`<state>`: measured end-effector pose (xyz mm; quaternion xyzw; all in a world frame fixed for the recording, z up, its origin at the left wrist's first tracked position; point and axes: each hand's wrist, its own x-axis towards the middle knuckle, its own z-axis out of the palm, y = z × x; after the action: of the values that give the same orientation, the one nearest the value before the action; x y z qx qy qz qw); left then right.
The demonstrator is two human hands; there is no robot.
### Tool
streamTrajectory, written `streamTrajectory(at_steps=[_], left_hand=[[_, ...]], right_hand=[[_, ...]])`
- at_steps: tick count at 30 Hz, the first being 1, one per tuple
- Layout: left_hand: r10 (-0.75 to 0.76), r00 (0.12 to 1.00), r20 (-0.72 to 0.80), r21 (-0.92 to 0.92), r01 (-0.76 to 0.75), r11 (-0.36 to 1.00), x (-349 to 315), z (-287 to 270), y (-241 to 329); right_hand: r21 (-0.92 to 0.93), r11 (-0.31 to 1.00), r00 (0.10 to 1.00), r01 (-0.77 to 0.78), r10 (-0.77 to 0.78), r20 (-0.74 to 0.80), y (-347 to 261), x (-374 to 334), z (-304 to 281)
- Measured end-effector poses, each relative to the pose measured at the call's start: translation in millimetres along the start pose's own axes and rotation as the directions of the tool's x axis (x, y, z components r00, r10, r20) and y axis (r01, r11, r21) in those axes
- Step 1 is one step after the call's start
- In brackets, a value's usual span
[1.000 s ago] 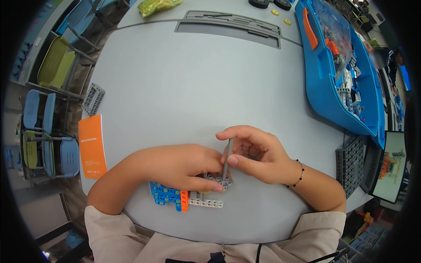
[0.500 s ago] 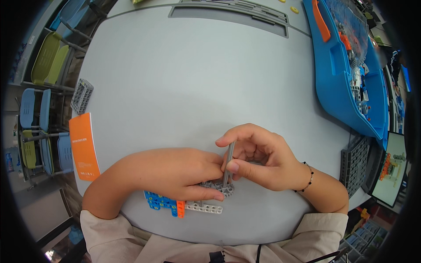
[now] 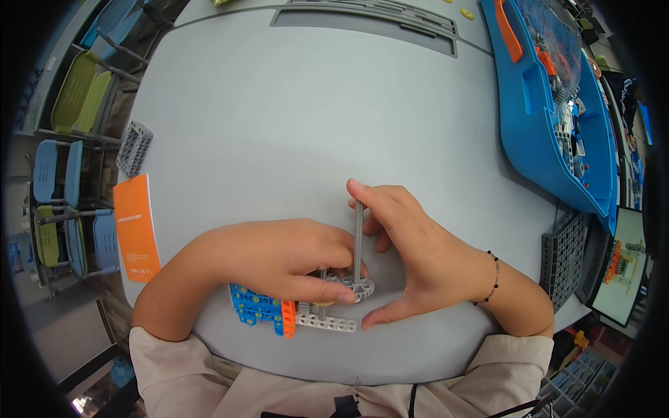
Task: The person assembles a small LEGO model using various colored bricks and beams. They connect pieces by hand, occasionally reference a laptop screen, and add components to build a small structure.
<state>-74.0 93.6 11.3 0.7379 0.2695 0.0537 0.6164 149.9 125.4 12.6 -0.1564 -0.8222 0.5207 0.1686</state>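
Note:
A toy construction assembly lies on the table by my body, with blue beams (image 3: pixel 256 306), an orange beam (image 3: pixel 288 319) and a light grey perforated beam (image 3: pixel 327 322). My left hand (image 3: pixel 300 261) is closed around its upper part, the thumb lying across a grey gear (image 3: pixel 364 288). A long grey axle (image 3: pixel 358 244) stands nearly upright in that gear. My right hand (image 3: pixel 414 254) has its thumb and index finger spread wide. Its index fingertip rests on the axle's top, while the thumb tip is near the free end of the light grey beam. The left fingers hide part of the assembly.
A blue bin (image 3: pixel 526 132) of parts stands at the right. Near it are a dark grey perforated block (image 3: pixel 566 258) and a screen (image 3: pixel 619 272) showing a model. On the left lie an orange booklet (image 3: pixel 137 230) and a grey perforated block (image 3: pixel 134 150). A slotted tray (image 3: pixel 362 29) is at the back.
My right thumb has let go of the axle and swung down toward the beam. The index finger has moved onto the axle's top. The axle now stands straighter. My left hand still holds the assembly.

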Motion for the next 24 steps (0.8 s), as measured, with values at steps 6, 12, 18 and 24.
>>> streamTrajectory(at_steps=[6, 12, 18, 24], left_hand=[[0.071, 0.992, -0.103, -0.097, -0.081, 0.992, 1, 6, -2], [0.037, 0.998, -0.060, -0.040, -0.040, 0.998, 1, 1, -1], [0.022, 0.999, -0.046, -0.065, -0.025, 0.998, 1, 0, 0], [0.030, 0.998, -0.054, -0.056, -0.033, 0.998, 2, -1, -1]], right_hand=[[-0.144, 0.989, 0.992, -0.019, 0.000, -0.128, -2, -1, 11], [-0.197, 0.980, 0.981, 0.027, -0.064, -0.184, 0, -1, 15], [-0.207, 0.977, 0.974, 0.042, -0.087, -0.209, 2, -1, 17], [-0.189, 0.982, 0.978, 0.025, -0.063, -0.201, 1, -2, 15]])
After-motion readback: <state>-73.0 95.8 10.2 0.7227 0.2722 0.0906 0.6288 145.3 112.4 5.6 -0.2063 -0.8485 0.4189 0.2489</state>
